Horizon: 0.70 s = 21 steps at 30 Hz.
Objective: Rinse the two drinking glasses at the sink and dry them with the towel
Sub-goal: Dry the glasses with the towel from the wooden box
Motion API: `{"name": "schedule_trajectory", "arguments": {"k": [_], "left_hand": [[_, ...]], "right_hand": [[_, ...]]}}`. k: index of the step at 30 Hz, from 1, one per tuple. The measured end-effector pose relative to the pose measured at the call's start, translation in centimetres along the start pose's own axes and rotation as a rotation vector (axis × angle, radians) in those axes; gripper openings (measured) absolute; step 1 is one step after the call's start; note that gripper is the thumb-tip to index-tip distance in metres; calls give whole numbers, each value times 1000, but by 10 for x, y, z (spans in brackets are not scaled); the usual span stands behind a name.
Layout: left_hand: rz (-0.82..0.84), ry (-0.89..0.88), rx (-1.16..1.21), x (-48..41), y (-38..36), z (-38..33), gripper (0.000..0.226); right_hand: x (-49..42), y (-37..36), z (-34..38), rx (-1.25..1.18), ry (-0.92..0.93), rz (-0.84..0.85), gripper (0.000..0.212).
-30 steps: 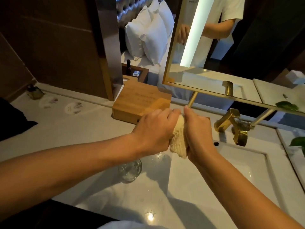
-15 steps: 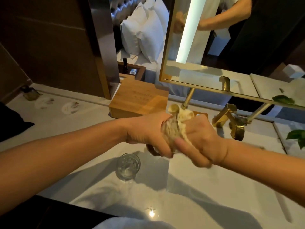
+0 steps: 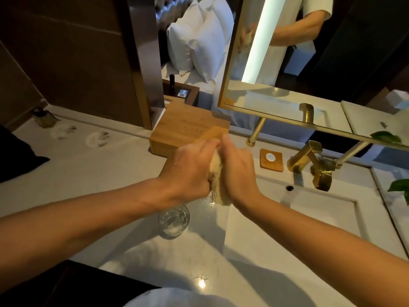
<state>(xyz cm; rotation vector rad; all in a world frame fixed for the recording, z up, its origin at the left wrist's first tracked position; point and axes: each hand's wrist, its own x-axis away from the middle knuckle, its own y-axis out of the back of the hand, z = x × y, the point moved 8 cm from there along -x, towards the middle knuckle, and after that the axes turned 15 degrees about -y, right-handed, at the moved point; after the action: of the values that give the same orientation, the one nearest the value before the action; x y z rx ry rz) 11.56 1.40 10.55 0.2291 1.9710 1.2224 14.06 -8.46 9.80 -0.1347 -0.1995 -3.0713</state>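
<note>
White stone counter, sunken sink on the right under a gold faucet, with a mirror and a wooden box behind. Left hand and right hand both clamp the cream towel bunched between them above the counter. One drinking glass stands upright below the left wrist.

Left hand and right hand clasped together, both curled.

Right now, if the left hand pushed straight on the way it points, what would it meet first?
The left hand meets the towel it grips, then probably the right hand beyond it.
</note>
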Motion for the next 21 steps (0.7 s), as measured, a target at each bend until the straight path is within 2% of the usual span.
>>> {"name": "schedule_trajectory", "arguments": {"k": [2, 3, 5, 7, 9, 10, 12, 13, 14, 16, 17, 18, 21], "left_hand": [[13, 117, 245, -1, 2, 11, 70], [118, 153, 386, -3, -4, 13, 68], [442, 223, 819, 3, -26, 9, 53], [719, 311, 1303, 22, -40, -3, 42], [867, 323, 1697, 36, -40, -12, 50], [853, 323, 1817, 40, -40, -10, 53], [704, 367, 1912, 40, -44, 1, 55], [593, 423, 1908, 37, -47, 8, 58], [466, 487, 1879, 34, -48, 15, 63], [228, 535, 1719, 24, -46, 30, 71], [146, 532, 1593, 19, -44, 36, 70], [76, 530, 1468, 14, -40, 40, 68], [-111, 565, 1213, 5, -25, 47, 74]], "right_hand": [[17, -8, 20, 373, 523, 189, 60], [25, -11, 19, 557, 722, 284, 60], [50, -15, 18, 814, 1066, 444, 57], [64, -11, 21, 890, 1228, 566, 45], [55, 2, 27, 958, 1236, 528, 35], [40, 12, 30, 981, 1136, 447, 40], [6, 41, 43, 821, 697, 211, 48], [-7, 59, 42, 604, 418, 82, 47], [-15, 73, 31, 273, 154, 26, 49], [-18, 73, -7, -434, -276, 146, 50], [-16, 67, -21, -658, -407, 231, 48], [-13, 64, -33, -810, -487, 245, 49], [-4, 57, -50, -1016, -545, 266, 59]]}}
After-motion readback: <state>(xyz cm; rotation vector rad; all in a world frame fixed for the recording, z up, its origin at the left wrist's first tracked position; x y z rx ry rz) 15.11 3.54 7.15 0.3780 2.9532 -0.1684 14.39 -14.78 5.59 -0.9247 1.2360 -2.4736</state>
